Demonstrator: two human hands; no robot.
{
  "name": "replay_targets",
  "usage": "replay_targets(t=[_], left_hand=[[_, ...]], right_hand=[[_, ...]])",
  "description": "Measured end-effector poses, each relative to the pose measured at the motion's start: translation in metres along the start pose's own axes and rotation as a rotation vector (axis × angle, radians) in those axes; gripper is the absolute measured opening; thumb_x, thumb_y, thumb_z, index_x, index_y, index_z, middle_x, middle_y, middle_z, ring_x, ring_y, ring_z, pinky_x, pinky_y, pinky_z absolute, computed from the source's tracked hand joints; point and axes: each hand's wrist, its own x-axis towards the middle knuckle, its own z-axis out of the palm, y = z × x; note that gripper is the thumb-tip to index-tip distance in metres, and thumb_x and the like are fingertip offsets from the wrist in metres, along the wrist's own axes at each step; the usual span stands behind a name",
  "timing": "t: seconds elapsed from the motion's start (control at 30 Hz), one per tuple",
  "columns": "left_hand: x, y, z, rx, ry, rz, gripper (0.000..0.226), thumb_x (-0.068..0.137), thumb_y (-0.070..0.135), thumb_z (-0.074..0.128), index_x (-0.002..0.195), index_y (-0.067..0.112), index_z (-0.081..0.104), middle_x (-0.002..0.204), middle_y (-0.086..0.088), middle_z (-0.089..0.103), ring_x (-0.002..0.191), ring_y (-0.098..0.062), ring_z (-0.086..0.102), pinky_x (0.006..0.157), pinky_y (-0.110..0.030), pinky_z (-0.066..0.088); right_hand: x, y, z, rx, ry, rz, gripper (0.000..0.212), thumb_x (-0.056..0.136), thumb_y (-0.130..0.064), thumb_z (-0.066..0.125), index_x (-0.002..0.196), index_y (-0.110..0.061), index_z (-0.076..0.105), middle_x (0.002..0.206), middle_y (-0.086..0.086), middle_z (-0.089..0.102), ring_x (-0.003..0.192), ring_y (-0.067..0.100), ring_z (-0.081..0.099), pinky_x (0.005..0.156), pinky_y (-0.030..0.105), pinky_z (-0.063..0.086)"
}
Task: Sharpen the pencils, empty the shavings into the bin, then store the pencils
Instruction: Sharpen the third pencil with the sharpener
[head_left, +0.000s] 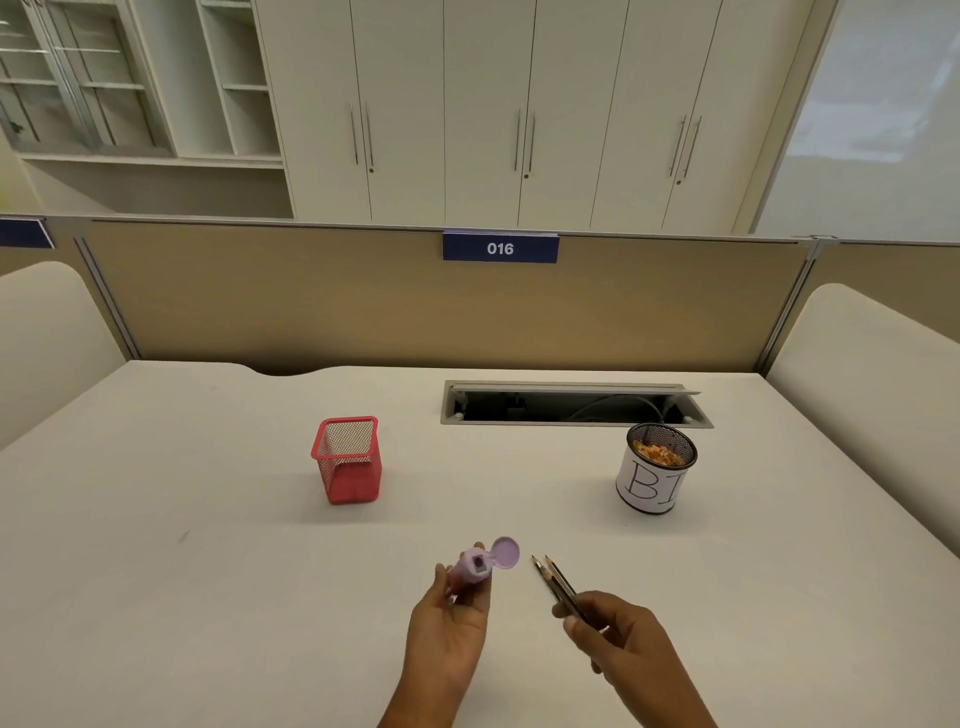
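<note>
On the table (208, 519), low centre of the head view: your left hand (452, 618) grips the purple sharpener (475, 566), fingers curled round its body. The blade port faces up toward you and the hinged lid (505, 552) is flipped open on the sharpener's right side.

Just right of the sharpener and not touching it are two pencils (558, 584). Your right hand (618, 639) pinches them together, fingers closed on the rear of the shafts.

- **Key relation:** the pencils' long axis runs diagonally, tips leading up-left toward the open lid and butts buried in the hand. The tips are near the port but off its line.
- **My read:** only one pencil fits, so you'd need to separate one and swing its tip onto the port axis. The right hand feeds, the left steadies.
- **Tip sharpness:** can't tell at this size. Both ends look dark and pointed.

Beyond the sharpener to its left stands the red mesh holder (347, 460), upright, nothing visible inside. Beyond it and well to the right stands the bin (655, 467), with shavings in it. From the sharpener, both are a reach away. The pencil hand is on the bin's side and the sharpener hand is on the holder's side, so expect to cross over for both the emptying and the storing.
</note>
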Motion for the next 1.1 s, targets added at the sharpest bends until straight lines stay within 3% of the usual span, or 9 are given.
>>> replay_targets(t=[0.07,0.17,0.27,0.4,0.53,0.67,0.8,0.93,1.1], left_hand=[[0.003,-0.001,-0.002,-0.059,0.099,0.006,0.02,0.092,0.007,0.052,0.11,-0.001,0.049,0.058,-0.03,0.065,0.081,-0.036,0.071,0.064,-0.035,0.057],[0.013,-0.001,-0.01,-0.149,0.182,-0.082,0.04,0.101,0.017,0.034,0.135,-0.004,0.04,0.093,-0.035,0.067,0.13,-0.031,0.045,0.078,-0.042,0.05],[0.012,0.0,-0.011,-0.166,0.198,-0.115,0.046,0.102,0.019,0.03,0.142,-0.005,0.032,0.139,-0.024,0.046,0.134,-0.032,0.04,0.088,-0.042,0.047],[0.009,-0.001,-0.012,-0.146,0.155,-0.181,0.043,0.101,0.013,0.023,0.133,-0.013,0.037,0.116,-0.034,0.055,0.124,-0.042,0.047,0.114,-0.039,0.026],[0.004,0.0,-0.006,-0.11,0.123,-0.183,0.036,0.1,0.007,0.028,0.108,-0.019,0.05,0.084,-0.034,0.066,0.079,-0.044,0.065,0.096,-0.037,0.048],[0.003,-0.001,-0.006,0.038,0.143,-0.132,0.026,0.099,0.008,0.035,0.099,-0.009,0.054,0.123,-0.03,0.053,0.117,-0.039,0.054,0.058,-0.047,0.054],[-0.003,-0.005,-0.005,0.196,0.152,0.017,0.016,0.094,0.003,0.042,0.083,-0.002,0.053,0.071,-0.025,0.065,0.053,-0.028,0.068,0.042,-0.032,0.055],[-0.009,-0.006,-0.006,0.372,0.129,0.13,0.022,0.096,0.006,0.043,0.077,0.0,0.053,0.068,-0.019,0.063,0.052,-0.025,0.067,0.043,-0.027,0.055],[-0.004,-0.005,-0.008,0.557,0.092,0.185,0.021,0.097,0.012,0.043,0.093,-0.007,0.053,0.083,-0.022,0.062,0.069,-0.029,0.065,0.05,-0.024,0.057]], right_hand=[[-0.001,0.001,0.003,-0.008,-0.01,-0.012,0.014,0.063,-0.033,0.056,0.064,-0.039,0.069,0.053,-0.011,0.058,0.049,0.007,0.045,0.053,0.013,0.039],[-0.002,0.002,0.009,-0.048,-0.023,-0.027,0.016,0.074,-0.028,0.059,0.069,-0.041,0.067,0.058,-0.009,0.057,0.05,0.007,0.046,0.056,0.015,0.041],[-0.001,0.006,0.014,-0.117,-0.02,-0.076,0.033,0.086,-0.006,0.055,0.081,-0.038,0.064,0.068,-0.008,0.059,0.052,0.005,0.047,0.059,0.01,0.042],[0.0,0.005,0.019,-0.232,-0.015,-0.167,0.035,0.09,-0.007,0.051,0.093,-0.042,0.052,0.082,-0.008,0.055,0.057,-0.001,0.056,0.055,0.008,0.042],[0.004,0.002,0.021,-0.32,-0.01,-0.179,0.03,0.094,-0.018,0.047,0.119,-0.033,0.054,0.075,-0.013,0.05,0.05,-0.007,0.056,0.058,0.008,0.043],[0.006,-0.001,0.02,-0.458,0.095,-0.258,0.034,0.092,-0.036,0.04,0.124,-0.04,0.051,0.073,-0.022,0.043,0.083,-0.002,0.055,0.065,0.004,0.034],[0.008,-0.001,0.019,-0.581,0.167,-0.346,0.038,0.083,-0.04,0.035,0.113,-0.05,0.054,0.067,-0.021,0.037,0.109,0.005,0.029,0.057,0.003,0.024],[0.009,0.0,0.015,-0.838,0.257,-0.461,0.028,0.048,-0.034,0.066,0.073,-0.045,0.068,0.048,-0.02,0.049,0.062,0.009,0.053,0.038,0.001,0.007],[0.009,-0.005,0.014,-0.941,0.245,-0.479,0.028,0.042,-0.033,0.074,0.067,-0.044,0.069,0.045,-0.015,0.052,0.03,-0.002,0.044,0.034,0.007,0.001]])
